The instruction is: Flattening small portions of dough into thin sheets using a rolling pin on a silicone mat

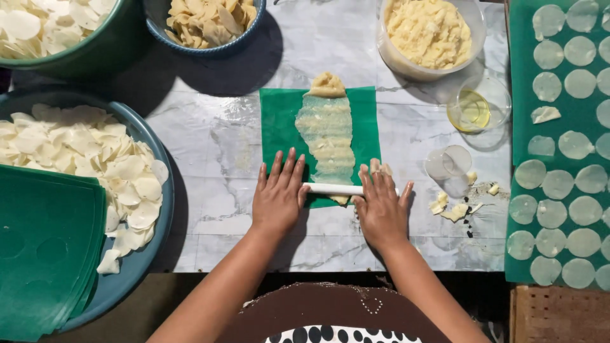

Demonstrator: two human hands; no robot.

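item: thin white cylindrical rolling pin [332, 188], lying crosswise at the near edge of the green rectangular plastic sheet [279, 121], long axis running left to right.
left hand [277, 195]: flat, fingers spread, palm pressing the pin's left end.
right hand [381, 206]: flat, fingers spread, on the pin's right end; both equally near.
pale flattened dough strip [327, 133]: on the sheet, long axis running away from the hands, square to the pin; unrolled lump at the far end.
right of the sheet: clear tub of yellow dough [429, 32], small clear cup of oil [473, 109], green mat of thin dough discs [559, 146].
left of the sheet: blue basin of white chips [95, 165].
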